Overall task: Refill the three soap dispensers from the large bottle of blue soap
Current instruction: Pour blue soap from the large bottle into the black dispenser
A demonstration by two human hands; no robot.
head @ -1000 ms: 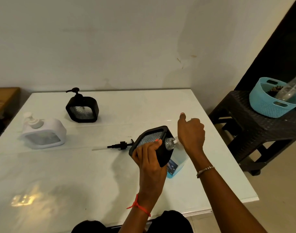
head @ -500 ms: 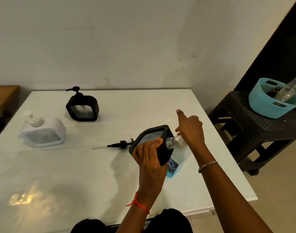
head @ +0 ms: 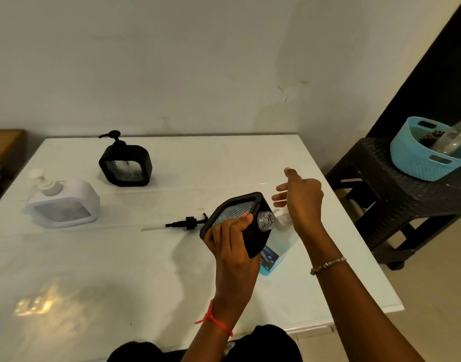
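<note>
a: which step are you on?

b: the first fill, i'd say. your left hand [head: 232,246] grips the open dispenser [head: 254,239], tilted up off the table [head: 119,270], with its bare neck turned toward the bottle [head: 283,240].

a: and the other hand?

b: your right hand [head: 302,202] hangs just above the bottle's white top, fingers spread wide, holding nothing. the bottle stands on the table right behind the dispenser, near the right edge.

a: where's the pump [head: 187,222]?

b: lying on the table just left of the dispenser. the far black dispenser [head: 125,165] and the white dispenser [head: 64,205] stand well apart at the left with their pumps on. i'd judge both not yet filled.

a: what next?

b: take hold of the bottle. i can't tell if its top is off. then bring its mouth to that narrow neck and pour slowly, with the dispenser closer to upright so nothing spills.
</note>
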